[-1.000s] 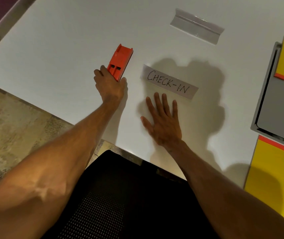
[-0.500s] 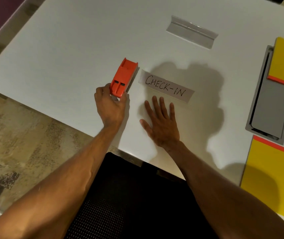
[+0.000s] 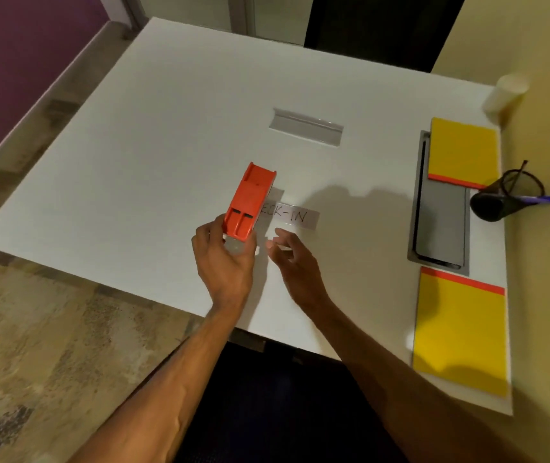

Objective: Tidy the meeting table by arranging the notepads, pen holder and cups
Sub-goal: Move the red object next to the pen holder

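Observation:
My left hand (image 3: 225, 262) grips the near end of an orange tape dispenser (image 3: 250, 201), which is raised over the left end of a paper strip reading CHECK-IN (image 3: 295, 217). My right hand (image 3: 295, 262) hovers beside it, fingers curled near the strip's lower edge, holding nothing that I can make out. Two yellow notepads lie at the right: one far (image 3: 462, 150), one near (image 3: 462, 332). A black mesh pen holder (image 3: 494, 200) lies tipped on its side with a blue pen (image 3: 542, 199) sticking out. A pale cup (image 3: 505, 95) stands at the far right corner.
A clear plastic sign holder (image 3: 307, 127) lies in the middle of the white table (image 3: 153, 128). A grey cable hatch (image 3: 440, 212) is set into the table between the notepads. A black chair (image 3: 266, 412) sits below my arms. A wall runs along the right.
My left hand lifted the orange dispenser and brought it right, over the strip's left end. My right hand rose off the table and curled. The view pulled back, showing the cup and pen holder.

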Demonstrator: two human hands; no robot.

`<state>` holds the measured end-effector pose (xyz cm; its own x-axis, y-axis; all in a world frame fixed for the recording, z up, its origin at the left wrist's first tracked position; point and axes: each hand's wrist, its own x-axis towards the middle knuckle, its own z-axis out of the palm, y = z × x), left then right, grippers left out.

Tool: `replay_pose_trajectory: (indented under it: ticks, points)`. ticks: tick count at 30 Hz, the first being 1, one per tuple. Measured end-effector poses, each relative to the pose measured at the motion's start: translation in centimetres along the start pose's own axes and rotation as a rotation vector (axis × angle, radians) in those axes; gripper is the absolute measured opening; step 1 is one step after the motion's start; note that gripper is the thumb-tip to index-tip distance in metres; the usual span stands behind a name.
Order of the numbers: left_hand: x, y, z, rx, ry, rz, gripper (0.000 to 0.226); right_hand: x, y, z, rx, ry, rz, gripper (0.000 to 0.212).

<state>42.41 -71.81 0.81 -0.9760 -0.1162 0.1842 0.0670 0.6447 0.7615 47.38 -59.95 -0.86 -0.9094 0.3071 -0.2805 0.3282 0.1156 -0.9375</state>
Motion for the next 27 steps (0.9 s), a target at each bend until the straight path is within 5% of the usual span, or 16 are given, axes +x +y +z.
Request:
replay_pose_trajectory:
  ticks: [6,14,20,27]
  points:
    - [-4.5,4.9,2.9,0.045,-0.157,0.188,0.055,-1.3,-3.0,-5.4,0.355,0.264,0.083,0.059]
    - [-9.8,10.3,7.2,0.059,-0.305,0.537,0.062,-3.1,-1.9,-14.6,0.403,0.48,0.265,0.069]
    - [-12.0,10.5,10.9,0.18,-0.521,0.809,0.072,-4.1,1.2,-21.0,0.278,0.595,0.287,0.06]
    - [-11.7,10.2,16.9,0.349,-0.769,0.761,0.07,-3.4,6.0,-30.5,-0.156,0.64,0.349,0.067]
